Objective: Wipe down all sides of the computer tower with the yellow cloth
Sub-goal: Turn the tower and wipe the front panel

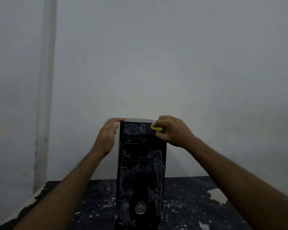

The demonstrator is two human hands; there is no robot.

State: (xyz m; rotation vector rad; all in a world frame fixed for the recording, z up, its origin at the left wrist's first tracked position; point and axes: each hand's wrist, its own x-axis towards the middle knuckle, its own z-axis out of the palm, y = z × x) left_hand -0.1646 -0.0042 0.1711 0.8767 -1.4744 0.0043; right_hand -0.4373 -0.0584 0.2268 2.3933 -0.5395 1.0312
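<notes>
A black computer tower point(140, 170) stands upright on the table, its dusty, smeared front panel facing me. My left hand point(107, 136) rests on the tower's top left corner, fingers straight over the top edge and thumb on the front edge. My right hand point(172, 130) grips the bunched yellow cloth point(156, 127) and holds it against the top right corner of the front panel. Only a small part of the cloth shows past my fingers. The tower's sides and back are hidden.
The tower stands on a dark table point(189, 205) with worn, chipped paint; its left edge point(32, 200) runs diagonally. A plain pale wall point(173, 63) rises close behind, with a vertical white pipe or trim point(46, 80) at the left.
</notes>
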